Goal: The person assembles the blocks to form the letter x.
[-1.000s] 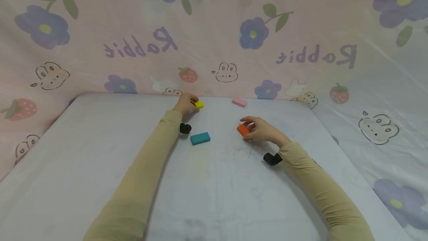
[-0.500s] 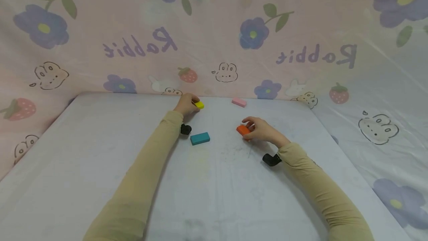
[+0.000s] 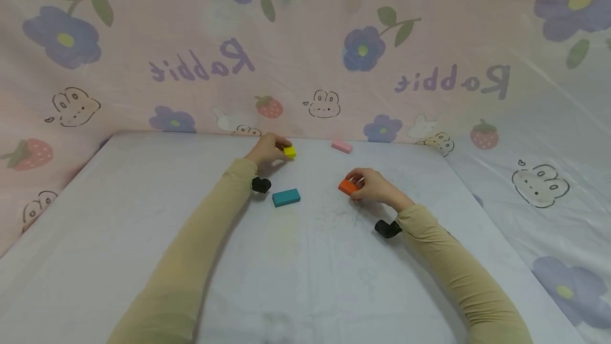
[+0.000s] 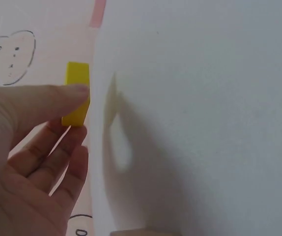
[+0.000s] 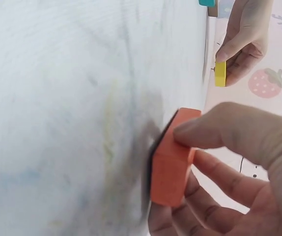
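Near the back of the table my left hand [image 3: 268,149] pinches a yellow block [image 3: 289,151] between thumb and fingers. In the left wrist view the thumb lies across the yellow block [image 4: 76,112], and a shadow falls on the table beside it. My right hand [image 3: 374,186] grips an orange block [image 3: 348,187] right of the middle. The right wrist view shows the thumb on one face of the orange block [image 5: 168,174], fingers behind it, close over the table. A teal block [image 3: 286,197] lies between the two arms.
A pink block [image 3: 341,146] lies at the back of the white table [image 3: 305,280]. Behind rises a pink curtain [image 3: 296,68] printed with flowers and rabbits, which also runs down the right side. Black wrist cameras [image 3: 388,228] sit under the cuffs.
The left hand has lifted the yellow block slightly and carried it a little to the right. My right hand stays nearly still with the orange block.
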`<state>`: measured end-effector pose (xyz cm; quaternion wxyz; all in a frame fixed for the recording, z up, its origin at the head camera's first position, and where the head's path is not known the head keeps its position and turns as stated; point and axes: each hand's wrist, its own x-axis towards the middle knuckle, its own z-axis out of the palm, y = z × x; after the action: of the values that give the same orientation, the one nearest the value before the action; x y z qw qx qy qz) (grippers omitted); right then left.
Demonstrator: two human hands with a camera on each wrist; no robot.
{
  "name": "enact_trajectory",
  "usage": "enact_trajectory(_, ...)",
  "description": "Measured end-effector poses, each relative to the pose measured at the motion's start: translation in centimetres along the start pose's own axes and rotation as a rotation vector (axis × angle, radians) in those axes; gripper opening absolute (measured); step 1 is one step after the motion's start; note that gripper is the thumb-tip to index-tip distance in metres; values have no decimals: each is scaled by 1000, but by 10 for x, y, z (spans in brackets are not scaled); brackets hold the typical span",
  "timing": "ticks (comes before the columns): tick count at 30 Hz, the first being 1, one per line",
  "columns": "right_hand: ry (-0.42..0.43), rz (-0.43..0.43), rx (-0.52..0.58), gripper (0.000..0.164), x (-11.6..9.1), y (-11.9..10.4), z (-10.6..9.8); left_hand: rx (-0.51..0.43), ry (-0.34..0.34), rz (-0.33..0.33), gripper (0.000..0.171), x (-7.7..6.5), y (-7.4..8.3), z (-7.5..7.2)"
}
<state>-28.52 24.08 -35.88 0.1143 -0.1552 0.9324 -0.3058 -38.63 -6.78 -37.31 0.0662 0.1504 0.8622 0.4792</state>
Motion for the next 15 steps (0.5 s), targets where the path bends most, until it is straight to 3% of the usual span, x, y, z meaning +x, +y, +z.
enact_trajectory(7,23,-45,9,47,-3,-6,-5,86,-131,144,36,-9,7,-5)
enact_trajectory(15,62,-126,21,44,1,-16,-13,58,-212,179,37,-20,18,-5)
